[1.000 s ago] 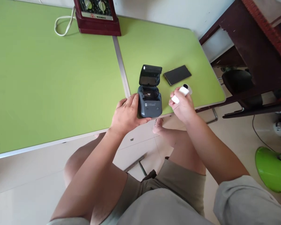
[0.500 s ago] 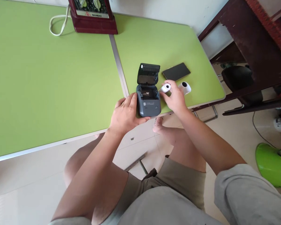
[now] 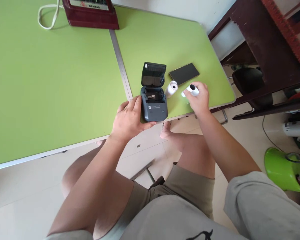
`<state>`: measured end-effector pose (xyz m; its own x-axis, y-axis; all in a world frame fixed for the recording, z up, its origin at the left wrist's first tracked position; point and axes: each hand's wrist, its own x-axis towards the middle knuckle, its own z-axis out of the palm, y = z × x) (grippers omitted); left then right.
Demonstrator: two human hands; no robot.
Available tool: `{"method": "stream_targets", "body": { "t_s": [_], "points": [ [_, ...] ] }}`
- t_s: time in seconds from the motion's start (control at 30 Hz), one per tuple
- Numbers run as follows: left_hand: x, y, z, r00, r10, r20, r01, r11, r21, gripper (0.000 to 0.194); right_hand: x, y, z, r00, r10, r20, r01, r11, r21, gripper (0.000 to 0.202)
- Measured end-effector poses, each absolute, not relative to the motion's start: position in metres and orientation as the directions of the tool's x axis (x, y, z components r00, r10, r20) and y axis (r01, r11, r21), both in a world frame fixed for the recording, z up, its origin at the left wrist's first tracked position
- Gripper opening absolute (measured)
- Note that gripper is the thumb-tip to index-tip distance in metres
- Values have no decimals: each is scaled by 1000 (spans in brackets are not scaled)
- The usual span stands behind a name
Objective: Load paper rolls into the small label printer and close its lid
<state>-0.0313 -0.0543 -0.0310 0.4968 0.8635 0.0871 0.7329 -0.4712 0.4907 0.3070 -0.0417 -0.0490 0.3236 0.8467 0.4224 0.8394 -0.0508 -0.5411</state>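
Note:
A dark grey label printer [image 3: 154,111] stands at the table's front edge, its lid [image 3: 153,74] raised and its roll bay bare inside. My left hand [image 3: 127,116] holds the printer's near left corner, fingers along the side and thumb across the front. In my right hand [image 3: 200,98] is a white paper roll [image 3: 194,90] with a wide dark core hole, gripped between thumb and fingers. Between the printer and that hand, another white roll [image 3: 171,89] with a smaller core stands on the table, touched by neither hand.
A black phone [image 3: 184,73] lies behind the rolls on the green table [image 3: 65,83]. A metal strip [image 3: 120,63] crosses the tabletop. At the back is a dark red appliance [image 3: 91,18] with a white cord [image 3: 47,27]. A green bin [image 3: 281,168] sits on the floor at right.
My right hand has let go of the smaller-cored roll, leaving it beside the printer, and has moved right to grasp the wide-cored roll. My left hand stays on the printer; the view has shifted slightly.

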Motion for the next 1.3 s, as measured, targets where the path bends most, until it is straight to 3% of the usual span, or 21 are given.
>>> {"method": "stream_targets", "body": {
  "t_s": [0.17, 0.27, 0.37, 0.43, 0.5, 0.6, 0.7, 0.77, 0.9, 1.07, 1.23, 1.3],
  "points": [
    [-31, -55, -30, 489, 869, 77, 740, -460, 491, 107, 297, -47, -49, 460, 833, 306, 591, -31, -806, 42],
    [-31, -55, -30, 485, 872, 69, 744, -453, 491, 109, 296, -55, -43, 488, 866, 110, 238, -10, -971, 46],
    [-31, -55, -31, 484, 871, 84, 740, -458, 492, 107, 297, -64, -40, 413, 908, -71, -54, -53, -997, 40],
    [-31, -55, -32, 486, 869, 96, 735, -465, 494, 105, 297, -67, -41, 373, 920, -122, -107, -88, -990, 37],
    [-32, -55, -32, 489, 866, 102, 730, -471, 495, 105, 294, -69, -41, 348, 933, -93, -47, -81, -996, 37],
    [-32, -55, -32, 490, 866, 104, 728, -472, 497, 105, 280, -74, -31, 298, 952, 68, 255, -10, -967, 39],
    [-31, -55, -30, 489, 868, 91, 736, -466, 491, 109, 249, -80, -7, 199, 962, 188, 556, 48, -830, 45],
    [-31, -56, -30, 489, 869, 79, 743, -463, 483, 110, 223, -79, 11, 119, 958, 260, 655, 121, -746, 45],
    [-30, -56, -29, 495, 866, 74, 745, -466, 478, 108, 185, -63, 35, -116, 970, 214, 782, 222, -582, 37],
    [-30, -58, -28, 516, 851, 93, 722, -491, 488, 105, 179, -41, 33, -180, 973, 143, 894, 222, -390, 26],
    [-29, -58, -28, 522, 848, 88, 728, -497, 473, 108, 182, -34, 22, -259, 952, 165, 884, 302, -357, 4],
    [-28, -58, -30, 524, 846, 98, 723, -503, 473, 107, 183, -35, 19, -307, 923, 231, 849, 375, -372, 7]
  ]
}}
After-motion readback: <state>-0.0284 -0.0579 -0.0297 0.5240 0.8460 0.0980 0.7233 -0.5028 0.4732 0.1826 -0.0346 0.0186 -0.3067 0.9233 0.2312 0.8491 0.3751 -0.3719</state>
